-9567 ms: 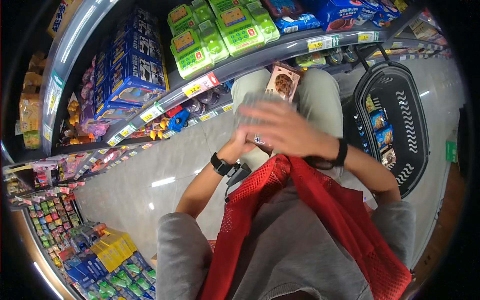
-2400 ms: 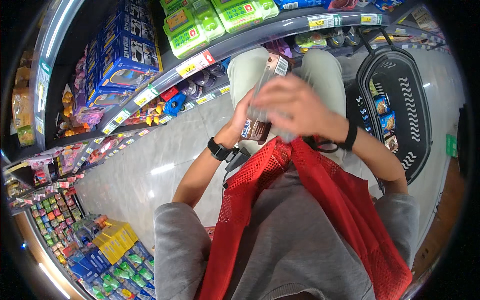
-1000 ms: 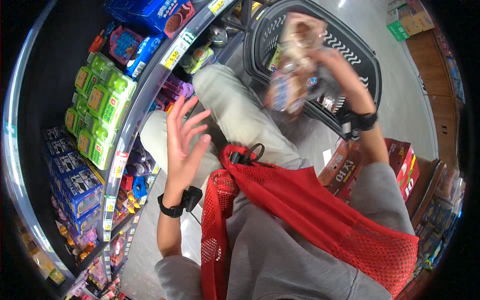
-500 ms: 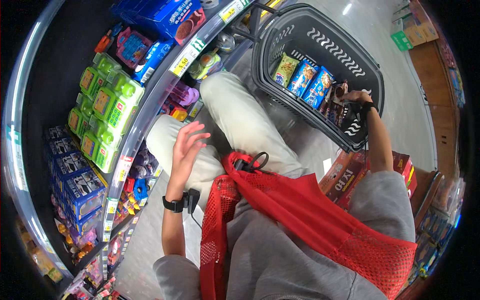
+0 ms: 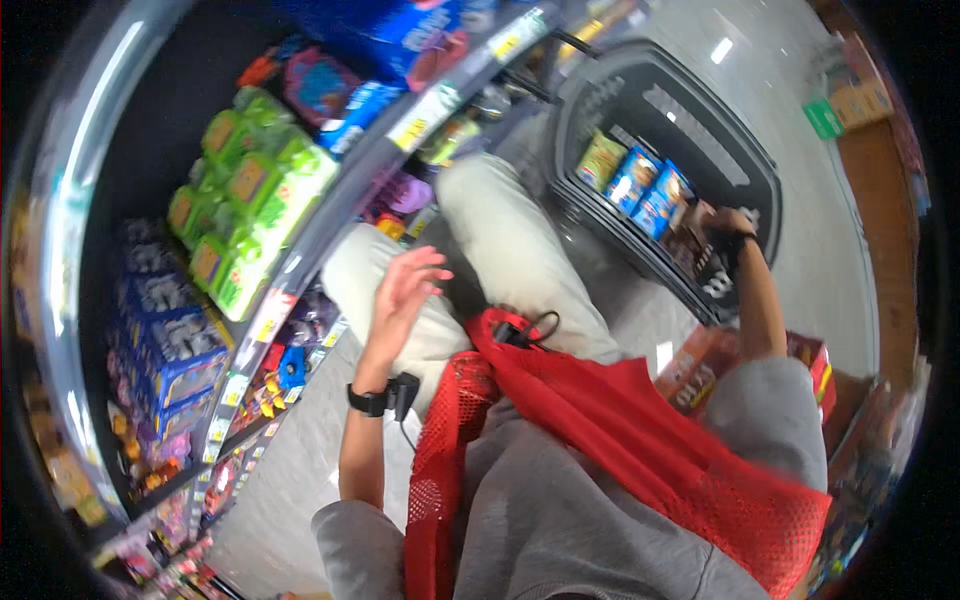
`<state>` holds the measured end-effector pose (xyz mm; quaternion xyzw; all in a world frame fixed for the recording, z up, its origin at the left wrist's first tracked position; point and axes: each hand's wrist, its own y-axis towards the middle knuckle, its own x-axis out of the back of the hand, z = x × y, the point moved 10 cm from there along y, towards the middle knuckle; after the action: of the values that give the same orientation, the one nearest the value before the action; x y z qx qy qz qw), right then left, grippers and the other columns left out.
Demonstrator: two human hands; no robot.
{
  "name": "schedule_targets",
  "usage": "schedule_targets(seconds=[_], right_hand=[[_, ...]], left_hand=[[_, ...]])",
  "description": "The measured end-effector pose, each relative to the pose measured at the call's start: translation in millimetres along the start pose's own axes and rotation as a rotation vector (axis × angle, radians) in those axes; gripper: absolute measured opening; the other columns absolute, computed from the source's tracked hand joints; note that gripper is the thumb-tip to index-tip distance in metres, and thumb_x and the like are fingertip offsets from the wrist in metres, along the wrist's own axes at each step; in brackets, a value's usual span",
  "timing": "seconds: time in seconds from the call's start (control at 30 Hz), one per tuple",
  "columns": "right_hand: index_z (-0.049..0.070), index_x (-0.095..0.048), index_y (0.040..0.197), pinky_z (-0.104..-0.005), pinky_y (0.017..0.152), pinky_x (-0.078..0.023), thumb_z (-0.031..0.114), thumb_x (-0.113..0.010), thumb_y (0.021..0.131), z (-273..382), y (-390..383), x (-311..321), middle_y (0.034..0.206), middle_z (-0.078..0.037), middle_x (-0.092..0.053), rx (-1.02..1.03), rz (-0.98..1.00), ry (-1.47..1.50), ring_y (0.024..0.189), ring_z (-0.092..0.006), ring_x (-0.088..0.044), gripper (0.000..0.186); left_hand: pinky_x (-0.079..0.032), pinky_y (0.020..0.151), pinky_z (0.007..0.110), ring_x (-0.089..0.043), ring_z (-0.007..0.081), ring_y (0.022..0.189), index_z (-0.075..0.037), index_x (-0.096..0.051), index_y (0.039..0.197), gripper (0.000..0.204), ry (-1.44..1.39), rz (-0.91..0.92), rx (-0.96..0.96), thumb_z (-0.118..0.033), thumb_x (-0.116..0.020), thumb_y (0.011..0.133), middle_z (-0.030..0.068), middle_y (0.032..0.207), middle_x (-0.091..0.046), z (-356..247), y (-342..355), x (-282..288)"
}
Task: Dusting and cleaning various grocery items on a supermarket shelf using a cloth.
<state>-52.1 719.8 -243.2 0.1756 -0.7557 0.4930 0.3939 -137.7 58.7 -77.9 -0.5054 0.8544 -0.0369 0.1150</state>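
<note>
Left of the black plastic basket [image 5: 735, 150], the bare left hand [image 5: 408, 290] has its fingers apart, holding nothing visible. Inside the basket, brown packets [image 5: 684, 247], long axes blurred, lie just left of the nearer right hand [image 5: 728, 230]; whether its grip is closed, I cannot tell.

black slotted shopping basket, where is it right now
In the head view, the basket sits at upper right, beside the person's pale trousers, with their bare right hand at the brown packages inside it.

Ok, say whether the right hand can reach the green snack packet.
Probably yes: the right hand is inside the black shopping basket, and nothing seems to cover the green snack packet, though blue packets lie between.
</note>
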Motion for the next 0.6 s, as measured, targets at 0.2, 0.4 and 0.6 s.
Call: schedule_targets(seconds=[0.2,0.4,0.6], right_hand=[[0.002,-0.065,0.116,-0.0438,0.087,-0.052,0.024,-0.067,0.086,8.1,-37.4,91.4,0.117,-0.02,-0.069,0.461,-0.324,0.882,0.107,-0.0339,-0.067,0.038],[0.006,-0.041,0.135,-0.0434,0.088,-0.049,0.005,-0.075,0.074,273.8,-211.4,242.4,0.101,-0.023,-0.065,0.943,-0.106,0.54,0.104,-0.0413,-0.064,0.07],[0.003,-0.043,0.131,-0.047,0.095,-0.043,0.004,-0.065,0.08,365.9,-280.2,259.3,0.114,-0.023,-0.058,1.347,-0.317,0.395,0.11,-0.0454,-0.054,0.056]], left_hand=[[-0.046,0.099,0.036,-0.061,0.0225,0.114,-0.003,-0.05,0.136,0.042,-0.068,0.188,-0.107,-0.023,-0.059,0.101,0.011,0.131,-0.058,-21.7,-9.7,-14.7],[-0.051,0.08,0.039,-0.064,0.0272,0.09,-0.01,-0.067,0.11,0.027,1.423,-0.077,-0.589,-0.014,-0.066,0.084,0.0082,0.101,-0.066,-247.3,-106.9,-36.5],[-0.054,0.078,0.038,-0.064,0.0312,0.097,-0.002,-0.064,0.115,0.033,1.717,-0.42,-0.414,-0.028,-0.058,0.097,0.0164,0.109,-0.064,-444.0,-135.8,24.2]])
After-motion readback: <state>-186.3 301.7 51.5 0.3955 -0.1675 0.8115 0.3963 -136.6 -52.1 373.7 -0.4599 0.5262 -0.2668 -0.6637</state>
